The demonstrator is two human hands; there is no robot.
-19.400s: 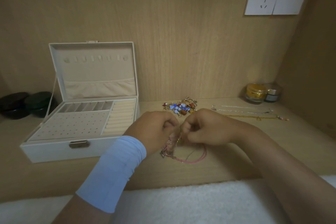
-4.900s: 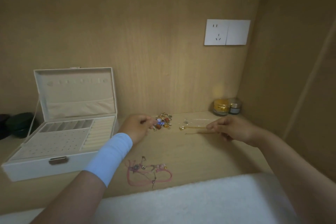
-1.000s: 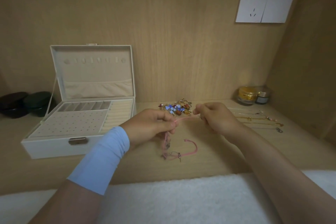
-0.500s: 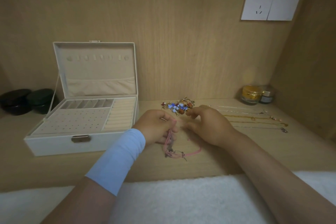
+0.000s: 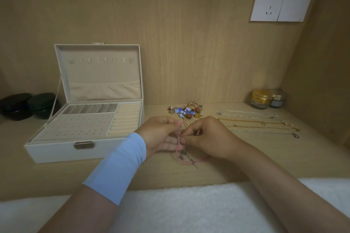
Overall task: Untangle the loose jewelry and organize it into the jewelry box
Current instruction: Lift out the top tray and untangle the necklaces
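Observation:
A tangle of pink cord bracelets (image 5: 182,155) with small metal charms hangs between my hands just above the wooden shelf. My left hand (image 5: 161,134) pinches the cord near its top loop. My right hand (image 5: 206,136) pinches the same cord just to the right, fingertips nearly touching the left ones. The open cream jewelry box (image 5: 62,149) stands at the left, lid up, its earring holes and ring rolls bare. A heap of beaded earrings (image 5: 186,112) lies behind my hands. Several thin chains (image 5: 259,126) are laid out straight at the right.
Two dark round containers (image 5: 28,105) sit left of the box by the back wall. A gold-lidded jar (image 5: 260,99) and a smaller jar (image 5: 277,99) stand in the back right corner. A white fluffy cloth (image 5: 180,208) covers the near edge. A wall socket (image 5: 280,4) is above.
My hands have drawn close together on the pink cord, which a second ago was stretched between them. The cord's lower end has bunched up under my hands.

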